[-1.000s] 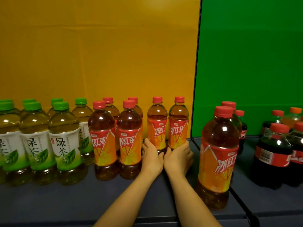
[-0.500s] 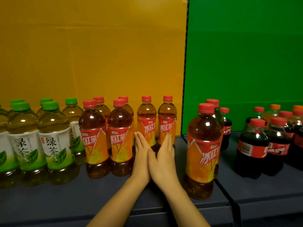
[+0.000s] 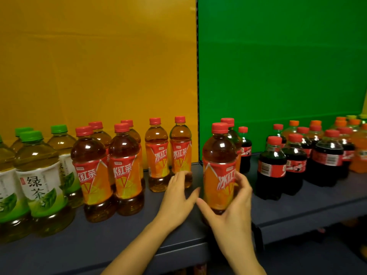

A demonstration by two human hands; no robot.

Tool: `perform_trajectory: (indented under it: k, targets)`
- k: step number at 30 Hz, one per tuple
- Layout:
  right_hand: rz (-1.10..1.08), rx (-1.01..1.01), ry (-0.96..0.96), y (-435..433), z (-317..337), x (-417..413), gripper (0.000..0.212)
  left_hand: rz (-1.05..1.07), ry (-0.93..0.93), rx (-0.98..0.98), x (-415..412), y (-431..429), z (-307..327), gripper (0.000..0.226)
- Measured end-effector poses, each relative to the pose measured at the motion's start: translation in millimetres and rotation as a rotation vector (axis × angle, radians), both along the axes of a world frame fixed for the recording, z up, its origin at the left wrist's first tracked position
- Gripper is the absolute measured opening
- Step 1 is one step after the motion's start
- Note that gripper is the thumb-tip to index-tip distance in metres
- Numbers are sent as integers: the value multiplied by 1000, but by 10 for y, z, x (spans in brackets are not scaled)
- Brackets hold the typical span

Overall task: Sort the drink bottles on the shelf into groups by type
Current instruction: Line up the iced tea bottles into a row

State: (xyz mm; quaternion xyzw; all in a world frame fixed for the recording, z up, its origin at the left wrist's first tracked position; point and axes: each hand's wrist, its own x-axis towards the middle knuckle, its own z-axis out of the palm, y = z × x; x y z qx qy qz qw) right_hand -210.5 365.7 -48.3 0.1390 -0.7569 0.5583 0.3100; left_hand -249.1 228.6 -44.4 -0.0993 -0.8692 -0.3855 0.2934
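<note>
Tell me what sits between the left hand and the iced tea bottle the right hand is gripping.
Nothing: the head view shows only bare shelf between the left hand and the iced tea bottle.

Your right hand point(image 3: 231, 211) wraps a clear, glossy plastic iced tea bottle point(image 3: 218, 169) with a shiny printed film label; the green tea bottles point(image 3: 39, 181) and cola bottles point(image 3: 272, 167) gleam the same way, caps smooth plastic; the shelf point(image 3: 119, 235) looks matt and smooth; the backdrop panels point(image 3: 278, 66) look flat, dull
</note>
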Motion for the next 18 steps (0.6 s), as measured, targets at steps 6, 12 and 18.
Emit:
perform_trajectory:
  k: [6,12,18]
  targets:
    - [73,76,-164,73,-22,-139,86,-269,-257,397,-85,232,128,43]
    - [76,40,-131,516,71,-60,81,-359,-295,451,-190,475,128,65]
    - [64,-80,-154,928,145,-62,63,-112,-234,357,-352,820,80,82]
